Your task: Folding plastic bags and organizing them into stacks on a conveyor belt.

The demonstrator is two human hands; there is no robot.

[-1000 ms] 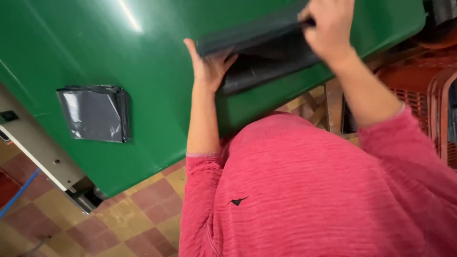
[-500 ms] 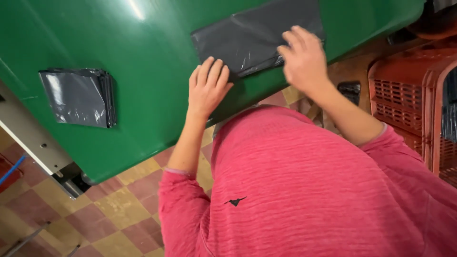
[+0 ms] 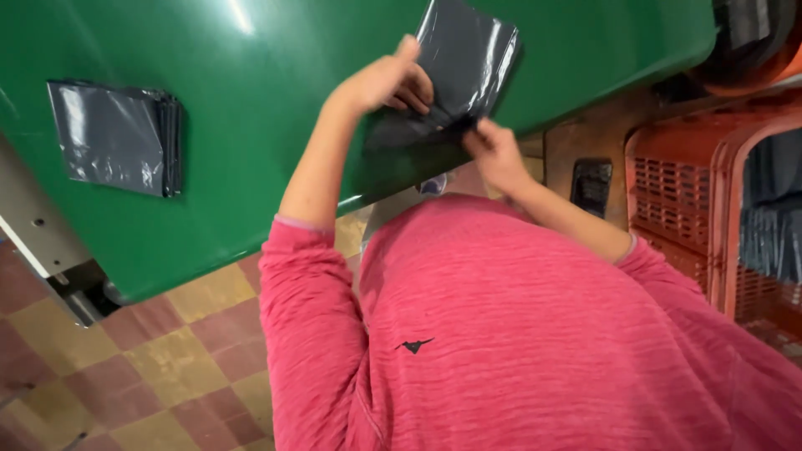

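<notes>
Both hands' grips clamping a dark plastic bag [image 3: 464,63] over the green tabletop [image 3: 251,125]: left hand [image 3: 386,82] gripping its middle, right hand [image 3: 494,150] seemingly pinching the lower edge

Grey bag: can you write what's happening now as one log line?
left hand: holds grey bag | right hand: pinches bag's lower edge | folded stack: on green table

Grey bag [image 3: 459,67] in both hands
</notes>
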